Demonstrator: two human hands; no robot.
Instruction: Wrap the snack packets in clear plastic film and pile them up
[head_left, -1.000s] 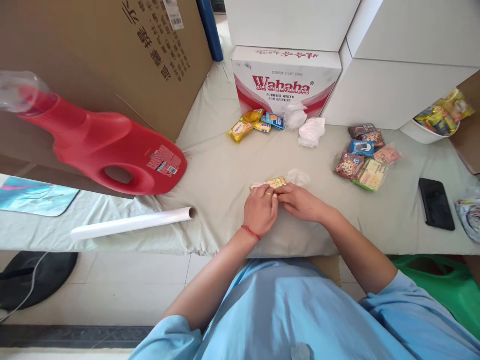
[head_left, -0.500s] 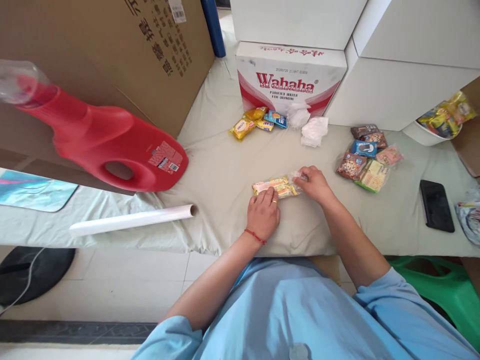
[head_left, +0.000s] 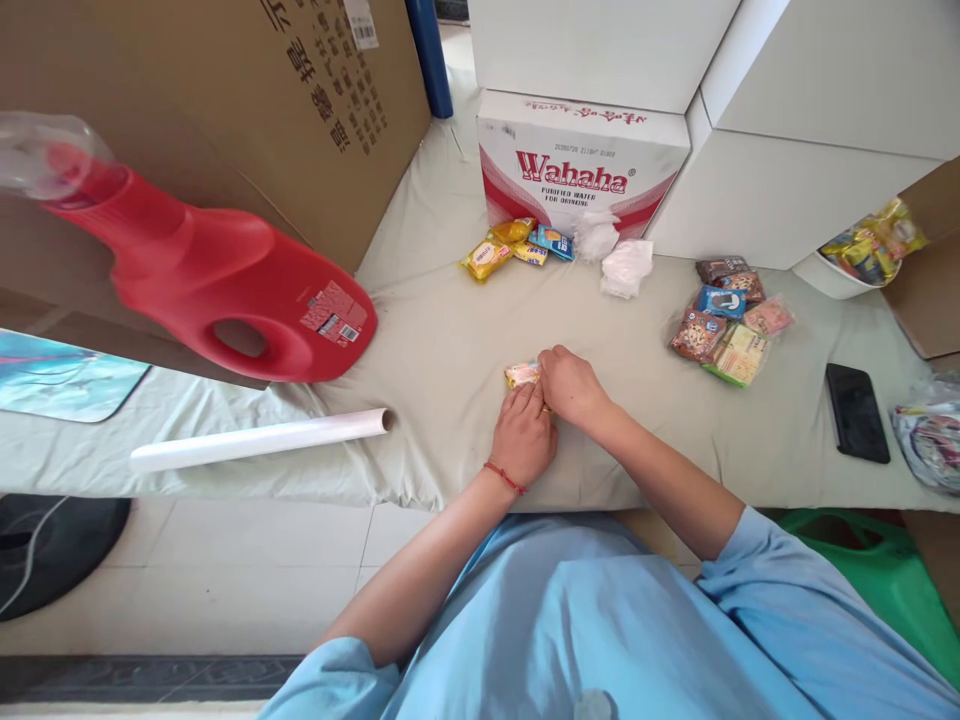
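Note:
A bundle of yellow-and-pink wrapped snacks (head_left: 520, 374) lies on the cloth-covered table, mostly hidden by my hands. My left hand (head_left: 523, 435), with a red cord at the wrist, grips its near side, fingers bent over it. Curled over its right end is my right hand (head_left: 571, 388), fingers pinched together against the left fingertips. The clear plastic wrap that it held is now hidden under it. Two crumpled clear-wrapped bundles (head_left: 627, 267) and several yellow and blue snack packets (head_left: 489, 258) sit farther back, by the Wahaba-style water carton (head_left: 574, 180).
Brown and pale snack packs (head_left: 699, 333) lie to the right, near a black phone (head_left: 857, 412) and a white bowl of snacks (head_left: 840, 275). On the left are a white film roll (head_left: 262, 440), a large red bottle (head_left: 225, 280) and a cardboard box (head_left: 322, 190).
My right hand has moved left, bringing the clear plastic wrap over the snack bundle, and now meets my left hand. The left hand has stayed nearly in place.

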